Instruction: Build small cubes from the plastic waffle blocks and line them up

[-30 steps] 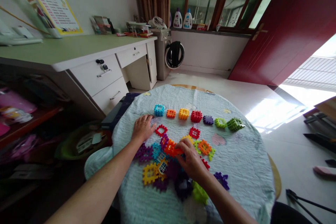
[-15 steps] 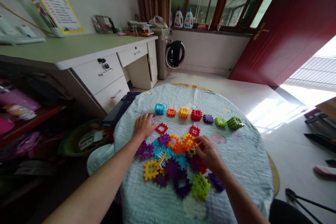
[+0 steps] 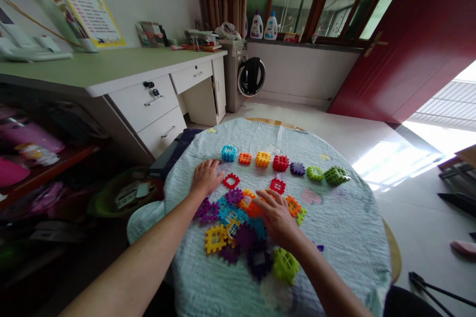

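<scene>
My left hand lies flat on the cloth, fingers spread, beside a red frame piece and below a light blue stack. Over the right part of a loose pile, my right hand is spread, its fingertips at the orange pieces; it covers some pieces. Purple, blue, yellow and green pieces lie in the pile. An orange window piece sits right of that hand. Another red piece lies above it.
A row of stacks crosses the cloth-covered round table: orange, yellow, red, purple and green. A desk stands at left, a washing machine behind, a red door at right.
My right hand has moved left over the pile and its fingers have spread. An orange window piece now shows to its right. My left hand stays by the red frame piece.
</scene>
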### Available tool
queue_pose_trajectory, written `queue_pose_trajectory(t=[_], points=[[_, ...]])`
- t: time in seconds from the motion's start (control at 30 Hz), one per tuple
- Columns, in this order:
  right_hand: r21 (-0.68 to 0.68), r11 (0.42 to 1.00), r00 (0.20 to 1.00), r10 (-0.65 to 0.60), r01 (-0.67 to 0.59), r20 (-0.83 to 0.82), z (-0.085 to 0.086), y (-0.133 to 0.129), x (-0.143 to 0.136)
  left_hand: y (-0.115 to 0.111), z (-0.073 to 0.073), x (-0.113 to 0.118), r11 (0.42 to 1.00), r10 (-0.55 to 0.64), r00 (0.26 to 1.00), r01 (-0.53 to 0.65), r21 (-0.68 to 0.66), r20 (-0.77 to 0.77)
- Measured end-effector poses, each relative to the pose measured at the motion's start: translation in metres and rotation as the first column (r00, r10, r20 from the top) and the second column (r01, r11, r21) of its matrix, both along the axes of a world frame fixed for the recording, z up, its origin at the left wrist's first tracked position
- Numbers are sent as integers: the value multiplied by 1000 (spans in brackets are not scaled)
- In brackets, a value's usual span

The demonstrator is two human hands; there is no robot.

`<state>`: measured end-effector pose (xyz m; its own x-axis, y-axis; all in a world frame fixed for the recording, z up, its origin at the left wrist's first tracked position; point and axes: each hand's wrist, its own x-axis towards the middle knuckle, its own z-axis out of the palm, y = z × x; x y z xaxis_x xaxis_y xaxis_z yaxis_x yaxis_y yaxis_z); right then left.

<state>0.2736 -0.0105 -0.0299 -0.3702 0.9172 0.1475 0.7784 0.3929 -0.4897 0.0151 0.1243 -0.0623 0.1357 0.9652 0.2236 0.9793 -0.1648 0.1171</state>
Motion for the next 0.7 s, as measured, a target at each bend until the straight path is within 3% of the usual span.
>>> queue_pose_trajectory(t=[0.17, 0.4, 0.7], points=[[-50, 995, 992, 91, -86, 92, -2, 5, -17, -1, 3, 1, 1000, 0, 1000, 0, -13, -2], [0, 1000, 990, -4, 4, 138, 1, 4, -8, 0, 1, 0, 1000, -9, 1000, 9, 3, 2], [-74, 997, 978, 31, -16, 204, 8, 2, 5, 1, -3, -2, 1000, -4, 1000, 4, 8, 8]])
